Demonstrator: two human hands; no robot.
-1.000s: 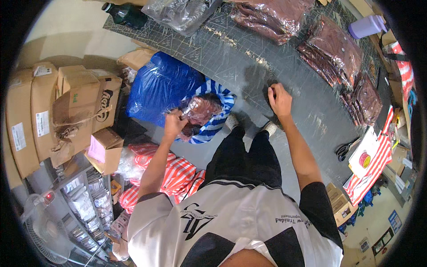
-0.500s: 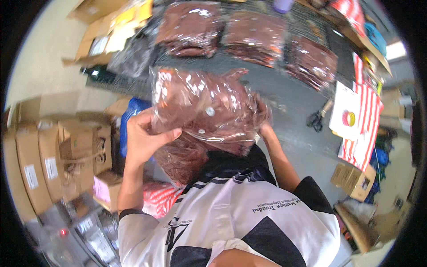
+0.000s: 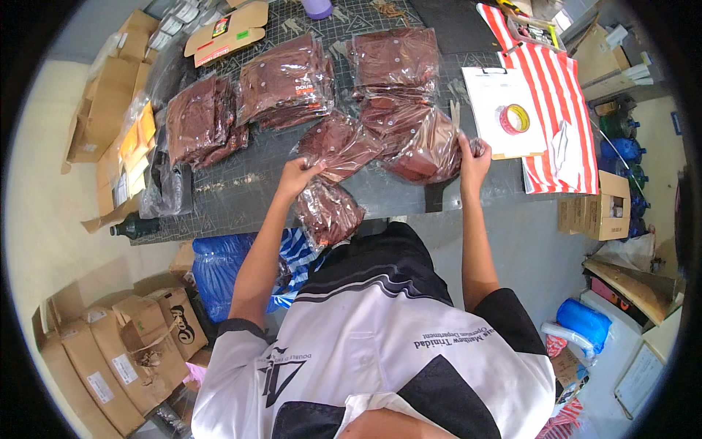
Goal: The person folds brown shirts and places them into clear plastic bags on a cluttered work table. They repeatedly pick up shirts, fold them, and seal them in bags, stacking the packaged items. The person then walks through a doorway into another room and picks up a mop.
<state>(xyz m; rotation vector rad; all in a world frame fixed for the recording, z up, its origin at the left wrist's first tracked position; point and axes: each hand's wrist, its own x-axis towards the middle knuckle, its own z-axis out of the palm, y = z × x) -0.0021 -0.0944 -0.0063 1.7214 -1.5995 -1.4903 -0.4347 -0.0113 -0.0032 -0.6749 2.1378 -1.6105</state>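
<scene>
One loose bunch of plastic-wrapped maroon garments [image 3: 420, 150] lies left of the clipboard [image 3: 486, 102]. The left hand [image 3: 294, 179] has its grip closed on the bunch's left side; the right hand [image 3: 474, 162], nearest the clipboard, pinches plastic at the other. One packet [image 3: 329, 216] overhangs the bench [image 3: 241, 183], so a loosened left grip could let it slide off. Counted: three stacks [image 3: 285, 84] left of the clipboard, one tape roll [image 3: 514, 118] on it.

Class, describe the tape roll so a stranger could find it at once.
On the right of the dark table, a white clipboard overlaps a striped sheet. The tape roll lies on the clipboard, the only red and yellow ring there.
</scene>
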